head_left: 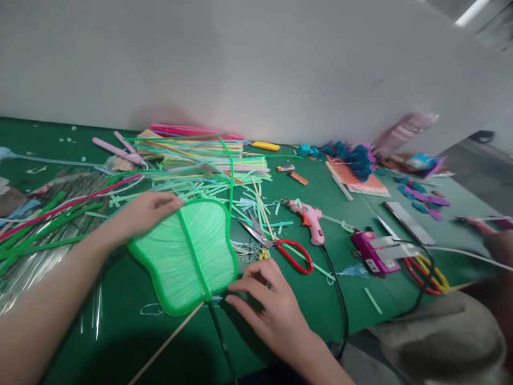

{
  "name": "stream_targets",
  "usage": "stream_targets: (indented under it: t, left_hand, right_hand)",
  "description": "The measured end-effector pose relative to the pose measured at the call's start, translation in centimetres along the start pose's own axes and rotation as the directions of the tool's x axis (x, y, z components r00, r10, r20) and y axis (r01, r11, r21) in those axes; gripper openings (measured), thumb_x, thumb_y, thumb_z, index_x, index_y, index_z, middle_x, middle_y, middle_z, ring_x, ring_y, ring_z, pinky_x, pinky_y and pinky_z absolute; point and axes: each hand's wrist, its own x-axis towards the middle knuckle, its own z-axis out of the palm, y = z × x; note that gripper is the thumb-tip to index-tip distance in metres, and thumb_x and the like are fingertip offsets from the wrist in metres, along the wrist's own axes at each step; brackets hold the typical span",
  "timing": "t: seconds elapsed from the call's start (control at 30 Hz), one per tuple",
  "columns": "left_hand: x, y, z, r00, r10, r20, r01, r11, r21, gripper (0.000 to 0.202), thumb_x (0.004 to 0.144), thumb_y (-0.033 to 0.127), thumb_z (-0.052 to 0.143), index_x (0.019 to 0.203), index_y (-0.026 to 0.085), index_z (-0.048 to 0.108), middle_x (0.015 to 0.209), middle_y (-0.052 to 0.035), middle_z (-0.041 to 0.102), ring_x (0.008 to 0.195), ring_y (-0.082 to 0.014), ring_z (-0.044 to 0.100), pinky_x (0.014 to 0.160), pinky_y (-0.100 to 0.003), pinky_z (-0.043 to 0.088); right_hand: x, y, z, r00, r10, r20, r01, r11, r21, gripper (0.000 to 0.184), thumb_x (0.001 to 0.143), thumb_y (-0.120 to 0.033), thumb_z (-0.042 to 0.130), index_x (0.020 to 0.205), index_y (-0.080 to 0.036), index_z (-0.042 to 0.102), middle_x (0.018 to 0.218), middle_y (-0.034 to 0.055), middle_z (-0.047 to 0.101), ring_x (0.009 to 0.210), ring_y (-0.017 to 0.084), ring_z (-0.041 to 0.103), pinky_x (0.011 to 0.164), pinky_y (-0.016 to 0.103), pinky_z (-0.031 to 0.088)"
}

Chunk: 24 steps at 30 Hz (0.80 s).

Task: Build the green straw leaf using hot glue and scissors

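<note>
A bright green hand fan, shaped with wavy edges and a rib down its middle, is held tilted above the table. My left hand grips its upper left edge, thumb and fingers closed on the rim. By the fan's lower right edge is my right hand, its fingers bent and slightly apart, with nothing visible between them. A thin wooden stick and a dark strip run down from the fan's base. Just right of the fan lie red-handled scissors.
A pink glue gun with a black cord lies right of the scissors, near a magenta power box. Bundled pipe cleaners are piled at the back. Clear strands spread left. Another person's arm shows at the right edge.
</note>
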Motion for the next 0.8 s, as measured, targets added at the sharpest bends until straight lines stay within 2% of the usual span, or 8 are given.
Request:
stream_targets:
  t: [0.17, 0.4, 0.57, 0.8]
  left_hand:
    - [0.1, -0.2, 0.6, 1.000, 0.003, 0.002, -0.003, 0.999, -0.046, 0.047, 0.093, 0.061, 0.053, 0.089, 0.017, 0.069, 0.070, 0.0072, 0.059, 0.065, -0.0124, 0.049, 0.061, -0.021, 0.039]
    - [0.1, -0.1, 1.0, 1.000, -0.031, -0.002, 0.031, 0.996, -0.080, 0.048, 0.092, 0.060, 0.055, 0.090, 0.015, 0.071, 0.068, 0.0080, 0.057, 0.064, -0.0110, 0.048, 0.060, -0.019, 0.037]
    - [0.2, -0.2, 1.1, 0.999, -0.047, 0.001, 0.047, 0.994, -0.095, 0.045, 0.092, 0.058, 0.055, 0.090, 0.015, 0.071, 0.066, 0.0086, 0.056, 0.062, -0.0099, 0.046, 0.058, -0.019, 0.036]
    - [0.3, -0.6, 1.2, 0.999, -0.051, 0.012, 0.052, 0.994, -0.092, 0.048, 0.090, 0.062, 0.055, 0.090, 0.016, 0.071, 0.068, 0.0080, 0.057, 0.064, -0.0103, 0.047, 0.058, -0.019, 0.036]
  right_hand:
    - [0.7, 0.5, 1.1, 0.998, -0.015, 0.057, 0.017, 1.000, -0.027, 0.003, 0.093, -0.021, 0.070, 0.094, -0.020, 0.073, 0.092, 0.0062, 0.064, 0.086, 0.019, 0.060, 0.077, 0.034, 0.053]
    - [1.1, 0.4, 1.7, 0.993, 0.044, 0.106, -0.047, 0.999, 0.019, 0.005, 0.093, -0.018, 0.069, 0.089, -0.020, 0.070, 0.089, 0.0046, 0.063, 0.086, 0.018, 0.058, 0.078, 0.033, 0.051]
    - [1.0, 0.2, 1.9, 0.990, 0.082, 0.117, -0.087, 0.996, 0.038, 0.006, 0.093, -0.016, 0.068, 0.088, -0.020, 0.069, 0.089, 0.0043, 0.062, 0.087, 0.018, 0.058, 0.078, 0.033, 0.051]
    - [1.0, 0.0, 2.0, 0.990, 0.098, 0.106, -0.105, 0.993, 0.060, 0.007, 0.091, -0.017, 0.070, 0.086, -0.022, 0.070, 0.088, 0.0034, 0.063, 0.086, 0.018, 0.060, 0.076, 0.032, 0.052]
